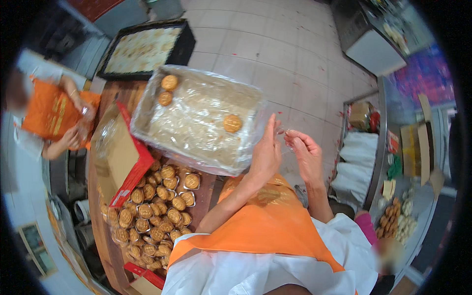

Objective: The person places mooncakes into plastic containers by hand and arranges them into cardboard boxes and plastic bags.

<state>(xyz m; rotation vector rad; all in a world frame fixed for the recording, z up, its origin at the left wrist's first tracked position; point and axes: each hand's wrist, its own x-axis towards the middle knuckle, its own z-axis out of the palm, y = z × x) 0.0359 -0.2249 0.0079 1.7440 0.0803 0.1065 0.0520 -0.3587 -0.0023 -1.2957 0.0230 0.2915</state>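
Observation:
My left hand is just past the right end of a plastic-lined box, index finger pointing up and thumb side hidden. Beside it, my right hand pinches between thumb and fingertips. A thin clear plastic piece, perhaps a small tray, spans the gap between both hands; its exact shape is blurred. Three round golden mooncakes lie inside the lined box: one mooncake near its right end and two others, an upper mooncake and a lower mooncake, at its left.
Many mooncakes in clear trays are heaped on the wooden table. An open red-edged carton leans there. Across the table, a co-worker in an orange apron handles clear plastic. A dark pan stands behind; a metal shelf is at right.

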